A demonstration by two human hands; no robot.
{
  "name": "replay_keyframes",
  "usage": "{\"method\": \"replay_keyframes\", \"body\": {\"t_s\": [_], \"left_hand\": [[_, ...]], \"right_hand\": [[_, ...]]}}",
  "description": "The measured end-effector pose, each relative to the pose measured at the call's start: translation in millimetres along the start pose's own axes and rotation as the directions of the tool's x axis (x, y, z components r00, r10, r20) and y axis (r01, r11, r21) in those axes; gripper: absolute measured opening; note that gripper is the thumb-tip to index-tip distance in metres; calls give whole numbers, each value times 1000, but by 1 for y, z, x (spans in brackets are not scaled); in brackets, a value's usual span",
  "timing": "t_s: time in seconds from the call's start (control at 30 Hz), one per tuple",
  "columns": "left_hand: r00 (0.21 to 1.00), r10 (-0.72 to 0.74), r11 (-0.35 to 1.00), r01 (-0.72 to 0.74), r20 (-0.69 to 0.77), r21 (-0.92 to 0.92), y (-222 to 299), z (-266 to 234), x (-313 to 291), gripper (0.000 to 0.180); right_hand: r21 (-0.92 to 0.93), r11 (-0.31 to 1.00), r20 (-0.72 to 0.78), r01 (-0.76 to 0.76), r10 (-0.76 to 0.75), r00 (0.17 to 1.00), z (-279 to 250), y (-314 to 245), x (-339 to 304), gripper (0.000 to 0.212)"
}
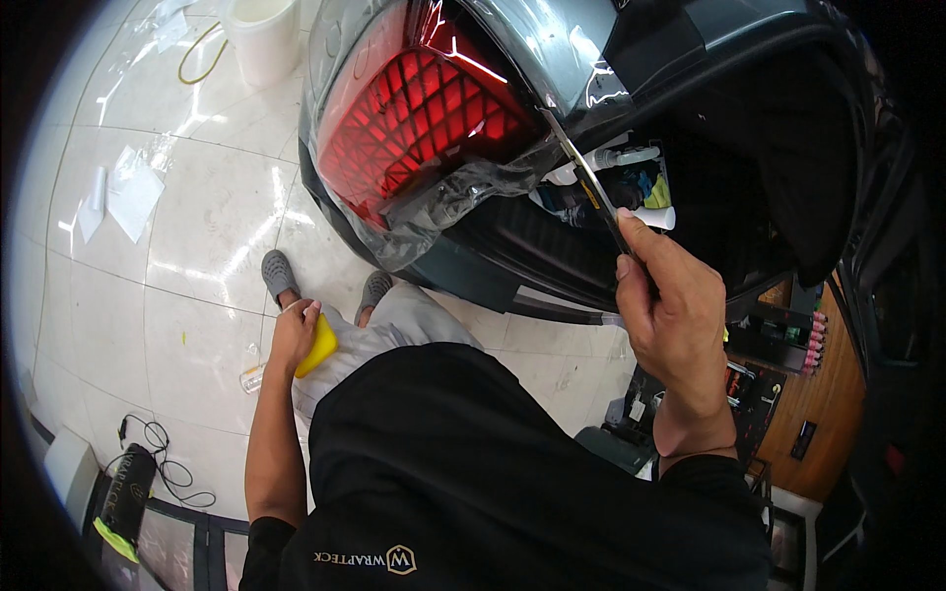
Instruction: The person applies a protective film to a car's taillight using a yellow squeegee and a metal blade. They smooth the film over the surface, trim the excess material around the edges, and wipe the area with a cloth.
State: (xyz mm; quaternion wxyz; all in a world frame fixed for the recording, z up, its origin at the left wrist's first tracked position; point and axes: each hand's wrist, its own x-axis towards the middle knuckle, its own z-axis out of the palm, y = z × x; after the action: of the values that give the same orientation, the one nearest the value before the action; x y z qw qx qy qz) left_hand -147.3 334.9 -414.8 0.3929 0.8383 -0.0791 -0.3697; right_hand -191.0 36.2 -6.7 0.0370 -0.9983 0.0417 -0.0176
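Red lens of the tail light (424, 118) sits at the far middle of our view, set in the car's rear corner, with clear film (448, 202) spread across it and bunched loose along its near edge. Our right hand (680, 300) pinches a slim cutter (597, 195) between thumb and fingers, its metal end laid toward the right corner of the lens, where the lens meets the grey body panel (581, 71). Whether the tip touches film or only the seam, we cannot tell. Our left hand, (294, 337) low and to the left, has its fingers closed on a yellow squeegee (318, 351), well apart from the car. We judge the step to be trimming or tucking the film along that seam, the surplus being uncut along the near side. By our reading, the next move calls for a light, shallow stroke following the lens border, sparing lens and paint, with the slack film drawn taut; the squeegee would suit pressing the edge down afterwards. To the right, the open trunk (749, 167) holds a white bottle (629, 157); on the far left floor, a white bucket (261, 44).
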Motion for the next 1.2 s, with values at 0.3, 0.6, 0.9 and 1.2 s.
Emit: {"method": "replay_keyframes", "body": {"t_s": [0.3, 0.6, 0.9, 1.2], "left_hand": [[999, -31, 999, 31, 31, 26, -5, 0, -3, 47], [998, -27, 999, 26, 58, 20, 4, -7, -3, 48], [893, 270, 733, 52, 360, -679, 175, -15, -20, 40], [593, 763, -251, 639, 258, -727, 322, 12, -17, 45]], "right_hand": [[-47, 999, 2, 4, -4, 1000, 1, 2, -6, 42], [-23, 1000, -37, 11, -12, 999, 8, 6, -13, 42], [-35, 997, -76, 67, -70, 995, 12, 13, -18, 42], [-97, 986, -20, 134, -136, 990, 3, 19, -19, 51]]}}
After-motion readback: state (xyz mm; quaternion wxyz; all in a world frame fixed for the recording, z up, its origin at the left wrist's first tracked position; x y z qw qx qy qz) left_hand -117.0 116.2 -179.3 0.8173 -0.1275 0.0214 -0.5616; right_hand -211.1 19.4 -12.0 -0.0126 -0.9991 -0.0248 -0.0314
